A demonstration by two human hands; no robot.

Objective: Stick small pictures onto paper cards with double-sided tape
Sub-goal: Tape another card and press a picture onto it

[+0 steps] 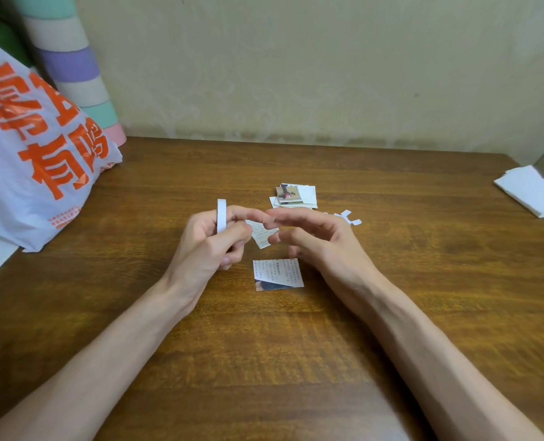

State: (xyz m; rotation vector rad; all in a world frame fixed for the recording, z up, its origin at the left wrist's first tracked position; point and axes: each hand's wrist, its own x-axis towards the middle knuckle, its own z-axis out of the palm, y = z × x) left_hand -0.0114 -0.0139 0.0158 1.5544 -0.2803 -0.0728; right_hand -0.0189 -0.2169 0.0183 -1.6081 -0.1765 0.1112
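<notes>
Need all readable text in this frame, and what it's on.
"有鸣": large orange characters on the white plastic bag.
Row above it on the bag: creased and cut off by the frame edge, possibly "零食", not sure.
Small orange print low on the bag: too small to read.
Paper square and the scrap just beyond it: printed columns, too small to read.
Tape roll: no text visible.

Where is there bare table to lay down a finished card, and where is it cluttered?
Bare wood: the stretch between the small pictures and the white paper cards on the right; the strip along the wall; the near middle below the printed clipping. Crowded: the centre around the left hand, right hand and scraps; the plastic bag fills the left.
</notes>
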